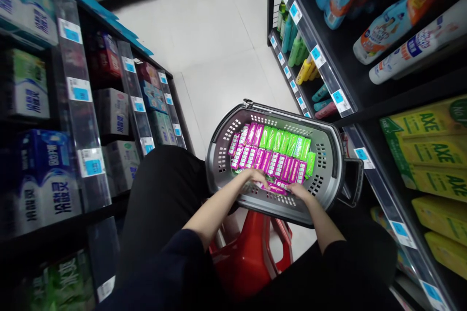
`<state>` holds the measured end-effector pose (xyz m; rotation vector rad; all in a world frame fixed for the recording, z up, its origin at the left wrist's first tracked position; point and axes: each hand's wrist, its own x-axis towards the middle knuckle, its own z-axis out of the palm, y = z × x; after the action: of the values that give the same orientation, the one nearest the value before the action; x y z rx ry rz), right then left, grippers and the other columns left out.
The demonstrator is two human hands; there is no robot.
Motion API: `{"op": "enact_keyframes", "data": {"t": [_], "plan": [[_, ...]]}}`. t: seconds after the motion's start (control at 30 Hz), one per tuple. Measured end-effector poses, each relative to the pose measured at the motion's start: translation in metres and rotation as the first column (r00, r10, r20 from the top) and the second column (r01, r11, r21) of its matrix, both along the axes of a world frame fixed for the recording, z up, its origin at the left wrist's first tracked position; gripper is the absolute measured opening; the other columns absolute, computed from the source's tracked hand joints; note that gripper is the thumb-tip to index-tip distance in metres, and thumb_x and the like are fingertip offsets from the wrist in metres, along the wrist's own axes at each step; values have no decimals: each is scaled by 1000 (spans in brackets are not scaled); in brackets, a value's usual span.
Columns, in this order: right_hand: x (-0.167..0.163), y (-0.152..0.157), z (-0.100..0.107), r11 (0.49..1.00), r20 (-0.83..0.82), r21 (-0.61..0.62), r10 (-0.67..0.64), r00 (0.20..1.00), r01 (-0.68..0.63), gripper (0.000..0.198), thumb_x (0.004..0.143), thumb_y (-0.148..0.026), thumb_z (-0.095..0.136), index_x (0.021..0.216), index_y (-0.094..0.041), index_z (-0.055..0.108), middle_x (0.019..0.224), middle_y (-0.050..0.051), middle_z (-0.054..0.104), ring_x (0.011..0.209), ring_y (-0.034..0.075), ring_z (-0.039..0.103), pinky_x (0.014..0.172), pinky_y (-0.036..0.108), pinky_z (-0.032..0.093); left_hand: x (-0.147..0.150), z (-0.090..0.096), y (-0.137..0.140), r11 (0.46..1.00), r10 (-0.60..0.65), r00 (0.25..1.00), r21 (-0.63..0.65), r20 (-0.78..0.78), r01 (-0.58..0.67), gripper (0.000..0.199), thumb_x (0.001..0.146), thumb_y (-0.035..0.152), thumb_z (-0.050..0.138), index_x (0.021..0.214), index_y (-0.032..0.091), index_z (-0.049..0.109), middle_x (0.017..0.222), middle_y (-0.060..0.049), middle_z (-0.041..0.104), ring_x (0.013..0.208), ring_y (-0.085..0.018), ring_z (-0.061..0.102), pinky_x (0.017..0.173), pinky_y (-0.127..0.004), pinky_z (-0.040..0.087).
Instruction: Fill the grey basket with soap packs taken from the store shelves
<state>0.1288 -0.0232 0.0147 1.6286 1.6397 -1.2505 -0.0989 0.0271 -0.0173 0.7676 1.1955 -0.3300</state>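
Observation:
A grey shopping basket [330,155] with perforated walls rests between my knees. Small wrapped packs lie in it in tidy rows: bright green packs [279,140] at the far side and magenta packs [268,161] across the middle. Against the near wall, my left hand [258,177] reaches in with its fingers bent down onto a magenta pack [278,188]. On the right end of that same row my right hand [297,189] has its fingers closed at a pack's edge. The fingertips are small and partly hidden among the wrappers.
Beneath the basket is a red plastic object [244,257]. Toothpaste boxes [47,175] fill the left shelf. On the right stand spray bottles [419,43] and yellow AXE packs [430,138]. The basket's dark handle [355,182] sticks out toward that shelf. Pale floor tiles [219,48] lie ahead.

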Motion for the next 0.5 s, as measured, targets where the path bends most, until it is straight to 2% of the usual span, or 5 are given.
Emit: {"op": "enact_keyframes", "data": {"t": [0.07,0.2,0.3,0.4,0.5], "plan": [[2,0,1,997,84,40,60,995,-64,28,88,-24,54,105,-7,69,104,20,70,95,26,69,81,32,51,-8,0,14,982,-189,981,-25,-37,188,31,43,21,89,60,13,64,57,-5,55,66,-26,58,56,-30,48],[-1,-4,4,956,129,153,230,965,-249,45,77,-19,69,119,-3,61,112,26,65,103,33,66,86,40,51,-8,0,23,908,-419,903,-35,-97,417,36,46,33,88,63,13,63,69,-7,61,77,-28,60,66,-33,52],[-8,-6,2,904,110,207,359,927,-374,28,86,-7,51,110,-3,65,103,24,68,99,30,67,83,40,52,-5,2,15,858,-513,853,-41,-94,512,47,44,39,89,76,13,67,90,-11,67,84,-29,61,71,-33,54],[-11,-7,-2,856,115,242,442,890,-456,34,87,0,37,101,-2,68,97,25,69,94,29,69,77,39,53,-9,4,7,825,-564,822,4,-77,566,58,49,45,86,96,15,69,108,-12,66,95,-30,62,78,-33,54],[-10,-10,-6,822,151,272,477,866,-500,36,87,1,34,103,-1,66,94,25,69,89,28,69,72,38,54,-14,7,5,788,-607,792,75,-71,611,66,54,46,82,111,17,67,118,-12,63,105,-33,59,89,-38,51]]}}
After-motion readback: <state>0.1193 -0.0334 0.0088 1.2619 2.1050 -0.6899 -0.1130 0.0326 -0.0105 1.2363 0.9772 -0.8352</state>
